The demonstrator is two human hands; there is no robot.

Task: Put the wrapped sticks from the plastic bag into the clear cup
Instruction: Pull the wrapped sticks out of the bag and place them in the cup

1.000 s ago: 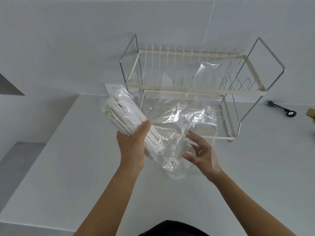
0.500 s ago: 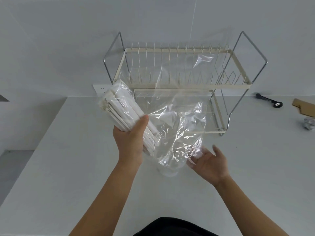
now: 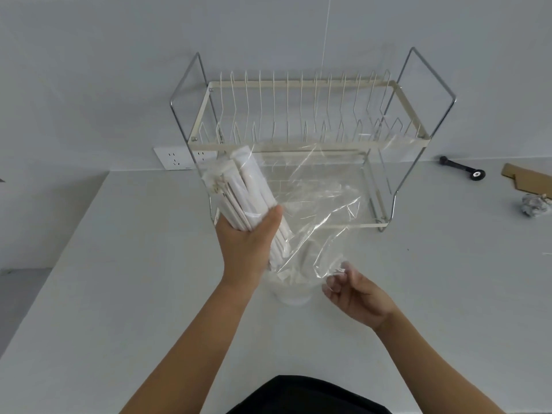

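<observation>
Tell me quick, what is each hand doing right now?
Left hand: closed around the bundle of wrapped sticks, still inside the plastic bag.
Right hand: fingers pinching the bag's lower edge beside the clear cup.

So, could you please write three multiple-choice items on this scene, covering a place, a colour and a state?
1. Where does the clear cup stand?
A. On the dish rack
B. On the counter below the plastic bag
C. On the floor

2. What colour are the wrapped sticks?
A. White
B. Red
C. Black

3. What is the left hand doing?
A. Resting flat
B. Pointing
C. Gripping the stick bundle through the bag

Answers: B, the cup sits on the counter under the bag; A, the paper wrappers are white; C, its fingers wrap the bundle.
</observation>
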